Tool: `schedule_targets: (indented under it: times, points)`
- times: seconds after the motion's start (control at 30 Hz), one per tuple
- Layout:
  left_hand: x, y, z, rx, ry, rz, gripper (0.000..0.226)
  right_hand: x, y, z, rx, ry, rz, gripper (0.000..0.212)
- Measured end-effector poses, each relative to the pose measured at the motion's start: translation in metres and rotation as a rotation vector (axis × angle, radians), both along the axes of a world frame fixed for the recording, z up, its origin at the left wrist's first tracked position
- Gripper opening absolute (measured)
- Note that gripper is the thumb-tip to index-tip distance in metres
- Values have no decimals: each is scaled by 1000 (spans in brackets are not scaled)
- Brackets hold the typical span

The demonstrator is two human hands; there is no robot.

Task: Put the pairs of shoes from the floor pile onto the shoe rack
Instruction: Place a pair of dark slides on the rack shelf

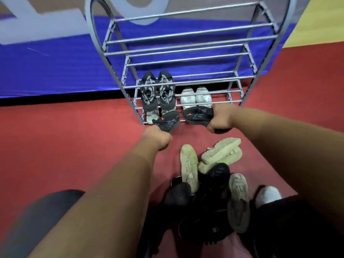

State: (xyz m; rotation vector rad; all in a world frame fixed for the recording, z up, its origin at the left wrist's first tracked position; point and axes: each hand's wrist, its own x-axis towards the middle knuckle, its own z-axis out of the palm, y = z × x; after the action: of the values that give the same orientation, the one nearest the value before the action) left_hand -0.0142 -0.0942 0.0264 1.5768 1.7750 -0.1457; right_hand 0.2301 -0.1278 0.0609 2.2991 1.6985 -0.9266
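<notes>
Both our hands are closed on a dark shoe apiece, left hand (158,137) on one dark shoe (168,121), right hand (220,118) on its mate (197,116), at the shoe rack's (186,106) lowest rails; set carelessly, a sole could slip between bars, while the floor pile (210,183) waits nearer us.

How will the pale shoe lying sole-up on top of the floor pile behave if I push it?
The pale shoe lies tilted on other shoes, so it will probably slide or tumble off. Its thick, ridged sole looks foamy, so it is likely light. It should not roll.
</notes>
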Motion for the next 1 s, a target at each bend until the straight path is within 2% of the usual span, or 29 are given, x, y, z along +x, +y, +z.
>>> schedule_targets:
  times: [0.13, 0.23, 0.37, 0.57, 0.67, 0.77, 0.83, 0.9, 1.0]
  points:
    - [38, 17, 33, 79, -23, -122, 46, 25, -11, 25, 83, -81, -25, 21]
    - [68, 40, 34, 119, 67, -250, 54, 45, 0, 22, 95, -84, -66, 22]
    - [104, 74, 1, 202, 241, -360, 70, 69, 31, -11, 158, -35, -157, 39]
    - [136, 116, -53, 316, 172, -286, 105, 74, 71, -91, 356, 126, -424, 73]
    - [149, 136, -72, 356, 153, -241, 98, 77, 96, -114, 399, 123, -440, 74]
    - [160, 154, -89, 301, 132, -224, 78, 80, 119, -126, 403, 72, -423, 69]
    - [164, 162, -102, 343, 116, -287, 59, 80, 128, -131, 401, 45, -393, 65]
    - [167, 169, -114, 376, 183, -372, 46, 80, 133, -137, 378, 39, -376, 53]
    - [176, 172, -122, 356, 262, -348, 54, 81, 138, -150, 418, 47, -386, 60]
